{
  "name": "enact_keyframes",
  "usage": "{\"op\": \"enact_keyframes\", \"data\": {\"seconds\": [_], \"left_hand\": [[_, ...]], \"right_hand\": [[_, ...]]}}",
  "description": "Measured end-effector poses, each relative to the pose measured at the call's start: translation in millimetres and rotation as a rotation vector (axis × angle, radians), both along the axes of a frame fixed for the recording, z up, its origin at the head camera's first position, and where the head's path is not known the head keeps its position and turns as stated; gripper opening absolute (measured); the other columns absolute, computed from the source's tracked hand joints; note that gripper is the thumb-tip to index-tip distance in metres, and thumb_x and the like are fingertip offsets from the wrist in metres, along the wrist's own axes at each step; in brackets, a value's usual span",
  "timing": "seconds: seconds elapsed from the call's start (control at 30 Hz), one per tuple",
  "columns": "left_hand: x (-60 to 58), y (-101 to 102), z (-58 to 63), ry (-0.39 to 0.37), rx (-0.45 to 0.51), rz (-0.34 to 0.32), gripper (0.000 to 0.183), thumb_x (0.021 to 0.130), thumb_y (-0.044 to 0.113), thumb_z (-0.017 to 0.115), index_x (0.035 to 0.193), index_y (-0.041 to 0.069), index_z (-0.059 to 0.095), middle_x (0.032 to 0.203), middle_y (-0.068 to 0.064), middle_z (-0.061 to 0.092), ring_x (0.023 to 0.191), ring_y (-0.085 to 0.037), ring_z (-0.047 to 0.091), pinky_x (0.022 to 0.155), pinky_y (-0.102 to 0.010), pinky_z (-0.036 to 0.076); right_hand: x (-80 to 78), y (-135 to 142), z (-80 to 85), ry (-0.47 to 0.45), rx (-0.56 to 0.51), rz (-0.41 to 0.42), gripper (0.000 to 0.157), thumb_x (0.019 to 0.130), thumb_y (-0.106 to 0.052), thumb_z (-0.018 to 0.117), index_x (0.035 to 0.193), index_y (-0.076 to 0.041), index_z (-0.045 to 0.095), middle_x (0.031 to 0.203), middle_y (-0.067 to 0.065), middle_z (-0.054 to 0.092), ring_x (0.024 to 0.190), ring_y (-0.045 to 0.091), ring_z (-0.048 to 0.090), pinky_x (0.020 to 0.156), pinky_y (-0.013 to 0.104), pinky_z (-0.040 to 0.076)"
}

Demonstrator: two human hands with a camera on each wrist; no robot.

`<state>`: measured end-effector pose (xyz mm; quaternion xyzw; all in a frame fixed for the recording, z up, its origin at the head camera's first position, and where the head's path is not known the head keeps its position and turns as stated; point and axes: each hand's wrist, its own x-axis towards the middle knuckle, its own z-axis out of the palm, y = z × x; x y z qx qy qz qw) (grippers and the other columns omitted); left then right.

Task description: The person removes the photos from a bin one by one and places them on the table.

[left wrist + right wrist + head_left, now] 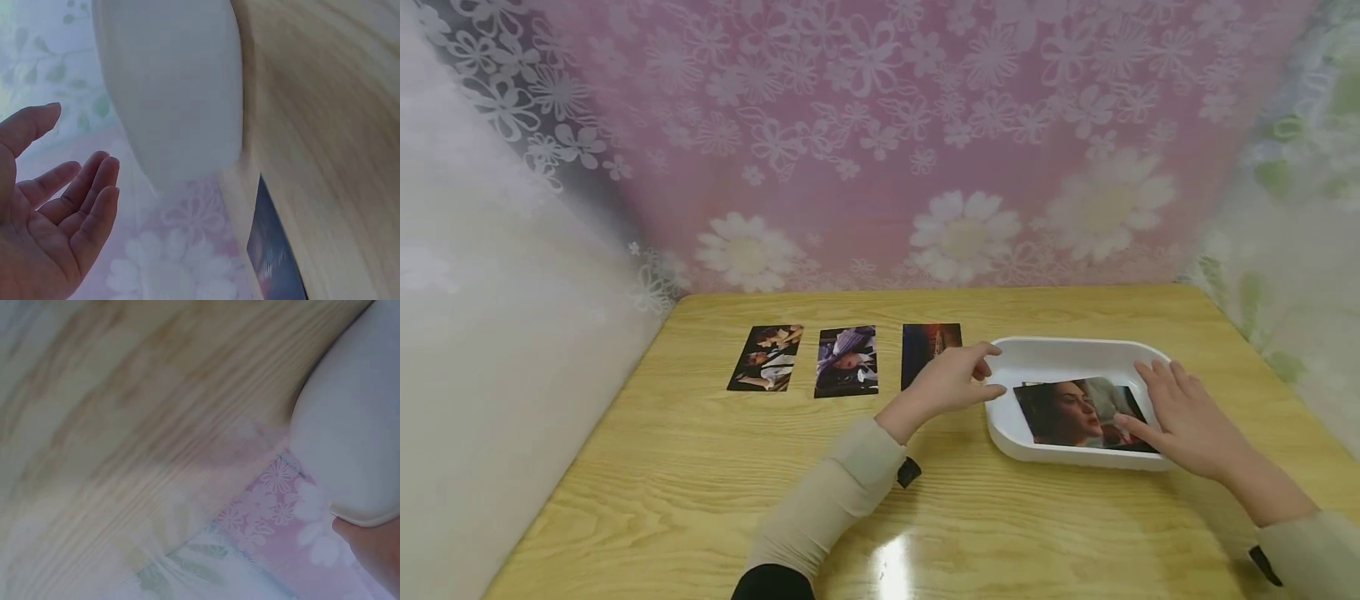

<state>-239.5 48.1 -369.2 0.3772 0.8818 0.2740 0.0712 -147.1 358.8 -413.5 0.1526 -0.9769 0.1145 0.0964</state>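
A white tray (1067,354) with rounded corners stands on the right of the table. In it lies a photo card (1063,412) showing a face, overlapping darker cards beneath. My left hand (953,379) is at the tray's left end, thumb and fingers spread apart; the left wrist view shows its palm with nothing in it, beside the tray wall (175,94). At the right end is my right hand (1191,421), its fingers extended over the rim and its thumb over the card's right part. In the right wrist view only part of that hand shows at the rim.
Left of the tray, a row holds a card with figures (767,358), a card with a purple hat (847,361) and a dark card (917,346) partly covered by my left hand. A flowered pink curtain (865,167) hangs behind the wooden table (662,467).
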Motion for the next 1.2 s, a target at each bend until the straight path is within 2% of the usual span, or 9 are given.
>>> {"op": "enact_keyframes", "data": {"seconds": [0.27, 0.53, 0.73, 0.83, 0.97, 1.2], "left_hand": [[9.0, 30.5, -7.4, 0.024, -0.049, -0.127, 0.052, 0.083, 0.034, 0.061, 0.127, 0.013, 0.045, 0.110, 0.000, 0.056, 0.096, -0.006, 0.051, 0.074, -0.013, 0.038], [17.1, 54.3, -7.6, 0.063, -0.176, -0.176, 0.056, 0.081, 0.039, 0.063, 0.128, 0.014, 0.045, 0.119, 0.002, 0.052, 0.103, -0.004, 0.047, 0.081, -0.014, 0.036], [16.7, 71.2, -14.4, 0.071, -0.312, -0.152, 0.065, 0.076, 0.043, 0.066, 0.131, 0.019, 0.041, 0.122, 0.007, 0.048, 0.110, -0.005, 0.044, 0.085, -0.017, 0.036], [15.8, 79.0, -18.2, 0.066, -0.398, -0.124, 0.069, 0.074, 0.044, 0.068, 0.132, 0.021, 0.039, 0.119, 0.008, 0.050, 0.107, -0.005, 0.046, 0.083, -0.019, 0.038], [15.0, 86.4, -23.6, 0.055, -0.494, -0.091, 0.066, 0.072, 0.046, 0.069, 0.128, 0.025, 0.042, 0.112, 0.010, 0.053, 0.101, -0.004, 0.049, 0.078, -0.021, 0.040], [13.3, 90.7, -28.7, 0.056, -0.531, -0.037, 0.057, 0.070, 0.047, 0.070, 0.119, 0.027, 0.048, 0.105, 0.011, 0.055, 0.094, -0.007, 0.052, 0.070, -0.025, 0.042]], "right_hand": [[0.0, -6.5, 4.4, -0.022, 0.010, 0.013, 0.081, 0.087, -0.038, 0.053, 0.139, 0.007, 0.009, 0.136, 0.037, 0.012, 0.128, 0.039, -0.010, 0.099, 0.049, -0.010], [9.1, -5.1, 1.7, -0.019, 0.032, -0.007, 0.083, 0.086, -0.039, 0.053, 0.140, 0.005, 0.007, 0.136, 0.036, 0.013, 0.129, 0.038, -0.010, 0.100, 0.045, -0.011], [15.3, -3.9, 1.4, -0.038, 0.027, -0.034, 0.083, 0.087, -0.040, 0.053, 0.140, 0.005, 0.008, 0.136, 0.036, 0.012, 0.128, 0.037, -0.011, 0.100, 0.047, -0.011], [17.3, -3.5, 0.8, -0.033, 0.031, -0.037, 0.083, 0.087, -0.040, 0.053, 0.140, 0.005, 0.008, 0.136, 0.036, 0.012, 0.128, 0.038, -0.011, 0.099, 0.047, -0.011], [18.2, -3.5, 0.7, -0.028, 0.034, -0.034, 0.083, 0.087, -0.040, 0.052, 0.140, 0.006, 0.007, 0.135, 0.037, 0.012, 0.128, 0.039, -0.011, 0.099, 0.048, -0.011], [18.6, -4.6, 1.8, -0.019, 0.028, -0.031, 0.082, 0.087, -0.039, 0.052, 0.140, 0.005, 0.007, 0.135, 0.037, 0.014, 0.128, 0.039, -0.010, 0.099, 0.050, -0.009]]}}
